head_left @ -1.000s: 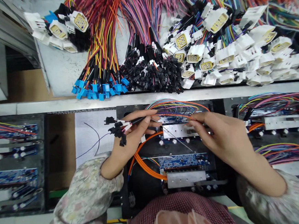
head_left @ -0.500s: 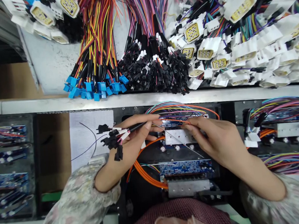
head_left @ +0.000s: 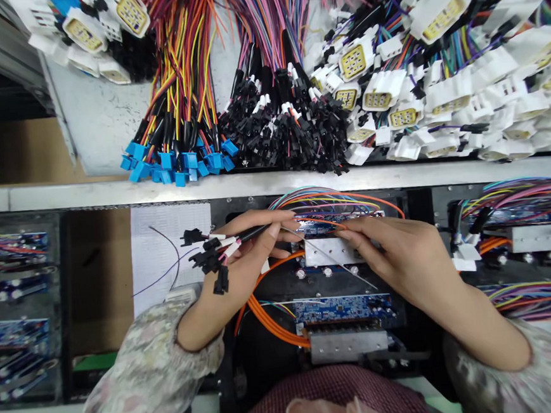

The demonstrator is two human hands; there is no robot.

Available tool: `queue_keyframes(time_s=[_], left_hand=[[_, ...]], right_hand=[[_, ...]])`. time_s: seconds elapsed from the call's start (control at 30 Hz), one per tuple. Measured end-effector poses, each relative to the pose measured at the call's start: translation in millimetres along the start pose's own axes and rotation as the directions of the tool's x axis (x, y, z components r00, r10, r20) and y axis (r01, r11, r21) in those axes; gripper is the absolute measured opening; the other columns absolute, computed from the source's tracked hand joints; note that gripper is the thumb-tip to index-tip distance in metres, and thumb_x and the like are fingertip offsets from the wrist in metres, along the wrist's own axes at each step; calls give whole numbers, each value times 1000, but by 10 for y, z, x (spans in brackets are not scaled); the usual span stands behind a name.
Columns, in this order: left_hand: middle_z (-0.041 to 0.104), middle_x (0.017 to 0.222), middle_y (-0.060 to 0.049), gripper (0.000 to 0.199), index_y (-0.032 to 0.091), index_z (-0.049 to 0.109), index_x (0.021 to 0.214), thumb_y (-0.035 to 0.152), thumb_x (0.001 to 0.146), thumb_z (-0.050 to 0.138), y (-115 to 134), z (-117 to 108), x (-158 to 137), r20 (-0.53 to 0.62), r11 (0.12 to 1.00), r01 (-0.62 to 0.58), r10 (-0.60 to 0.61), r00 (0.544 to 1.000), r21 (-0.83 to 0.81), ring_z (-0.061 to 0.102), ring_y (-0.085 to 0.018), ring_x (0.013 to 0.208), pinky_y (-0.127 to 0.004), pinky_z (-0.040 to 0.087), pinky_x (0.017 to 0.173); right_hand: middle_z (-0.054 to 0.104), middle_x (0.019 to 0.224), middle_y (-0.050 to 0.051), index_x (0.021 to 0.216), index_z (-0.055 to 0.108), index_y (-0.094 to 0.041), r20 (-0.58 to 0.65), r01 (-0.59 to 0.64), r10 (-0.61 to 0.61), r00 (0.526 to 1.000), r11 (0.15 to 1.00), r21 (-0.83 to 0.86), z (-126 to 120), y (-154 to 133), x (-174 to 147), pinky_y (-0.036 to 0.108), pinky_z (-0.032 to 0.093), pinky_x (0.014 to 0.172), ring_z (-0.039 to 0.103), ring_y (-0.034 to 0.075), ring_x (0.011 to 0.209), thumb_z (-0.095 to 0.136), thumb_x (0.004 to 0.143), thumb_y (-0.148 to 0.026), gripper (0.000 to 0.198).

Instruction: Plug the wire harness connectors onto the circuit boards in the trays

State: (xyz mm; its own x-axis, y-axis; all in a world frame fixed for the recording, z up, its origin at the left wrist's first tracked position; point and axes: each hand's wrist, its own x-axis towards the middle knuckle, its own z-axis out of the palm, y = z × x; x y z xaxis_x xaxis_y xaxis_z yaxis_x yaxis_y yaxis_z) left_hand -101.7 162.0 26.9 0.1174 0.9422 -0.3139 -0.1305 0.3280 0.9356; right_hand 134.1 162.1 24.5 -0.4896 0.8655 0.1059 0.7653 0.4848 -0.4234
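Observation:
Pinched between the thumb and fingers of my left hand [head_left: 241, 254] is a wire harness [head_left: 253, 232] in a black sleeve. Its several black connectors [head_left: 206, 258], with white-marked leads, hang out on the left over my wrist. On the other side an orange wire [head_left: 322, 220] runs across to my right hand [head_left: 403, 254], whose thumb and forefinger are closed on it. A thin grey strand [head_left: 342, 266] slants down from my left fingers. Both hands are above a blue circuit board [head_left: 322, 227] with a silver metal block [head_left: 329, 253]; the wire's tip is hidden.
A metal rail [head_left: 274, 184] crosses behind my hands. Beyond it lie bundles with blue connectors [head_left: 177, 166], black connectors [head_left: 288, 129] and white connectors [head_left: 452, 94]. A second blue board [head_left: 341, 307] sits nearer me, beside thick orange cables [head_left: 273, 324]. Printed paper [head_left: 157, 247] lies left.
The fingers of my right hand have shifted very slightly left along with the orange wire. My left hand keeps the same hold; the whole view has moved a little.

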Motion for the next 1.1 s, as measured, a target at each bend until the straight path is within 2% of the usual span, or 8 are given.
queue_keyframes(time_s=[0.2, 0.3, 0.4, 0.53, 0.67, 0.77, 0.93, 1.1], left_hand=[[77, 97, -5, 15, 19, 71, 102, 27, 97, 60, -59, -17, 13, 44, 999, -28, 26, 999, 42, 76, -16, 87, -20, 63, 66], [71, 103, -6, 20, 20, 69, 110, 27, 99, 54, -69, -81, 9, 103, 942, -193, 171, 980, 274, 73, -16, 86, -23, 61, 64], [62, 105, -7, 30, 21, 63, 125, 19, 99, 49, -49, -175, 0, 297, 572, -508, 425, 855, 644, 66, -17, 92, -28, 58, 72], [62, 109, -12, 42, 15, 48, 139, 9, 98, 39, -23, -260, 24, 585, -9, -636, 405, 703, 771, 62, -22, 98, -32, 56, 72], [63, 107, -13, 41, 12, 46, 137, 5, 97, 35, -45, -297, 102, 678, -233, -640, 333, 655, 732, 63, -23, 96, -35, 56, 74], [63, 107, -13, 39, 11, 46, 136, 7, 97, 40, -66, -314, 159, 683, -239, -642, 324, 655, 729, 62, -24, 96, -35, 56, 76], [64, 105, -11, 34, 10, 52, 130, 13, 95, 53, -67, -277, 197, 617, -78, -637, 366, 697, 767, 61, -23, 93, -34, 55, 77], [64, 94, -8, 15, 13, 64, 89, 13, 97, 51, -61, -240, 193, 597, -32, -630, 358, 718, 776, 58, -22, 89, -34, 54, 78]], right_hand=[[73, 78, 3, 92, 68, -20, -31, 27, -28, 999, 999, -27, -235, -222, -87, 30, 51, 62, 68, 18, 67, 64, 93, -28, 9], [73, 79, 3, 88, 67, -19, -13, 3, -2, 1000, 1000, 29, -219, -250, -111, 29, 52, 63, 68, 17, 69, 57, 97, -23, 13], [75, 88, 5, 98, 67, -18, -136, -69, 75, 988, 996, 53, -103, -184, -105, 28, 54, 69, 71, 17, 76, 55, 97, -21, 13], [77, 91, 5, 100, 69, -19, -103, -118, 125, 987, 991, 65, 85, -99, -66, 32, 55, 70, 73, 19, 78, 52, 98, -26, 19], [77, 90, 5, 98, 70, -20, -121, -141, 148, 982, 988, 63, 174, -87, -55, 33, 55, 68, 73, 20, 76, 50, 98, -28, 22], [77, 89, 5, 97, 70, -20, -126, -133, 140, 982, 989, 60, 180, -92, -64, 32, 54, 68, 73, 20, 75, 50, 98, -29, 21], [77, 86, 5, 96, 70, -20, -127, -140, 143, 982, 990, 33, 182, -93, -72, 32, 53, 66, 72, 19, 72, 51, 98, -29, 21], [76, 83, 5, 95, 71, -20, -150, -123, 124, 981, 992, 20, 187, -93, -71, 30, 51, 64, 70, 18, 68, 50, 98, -29, 22]])
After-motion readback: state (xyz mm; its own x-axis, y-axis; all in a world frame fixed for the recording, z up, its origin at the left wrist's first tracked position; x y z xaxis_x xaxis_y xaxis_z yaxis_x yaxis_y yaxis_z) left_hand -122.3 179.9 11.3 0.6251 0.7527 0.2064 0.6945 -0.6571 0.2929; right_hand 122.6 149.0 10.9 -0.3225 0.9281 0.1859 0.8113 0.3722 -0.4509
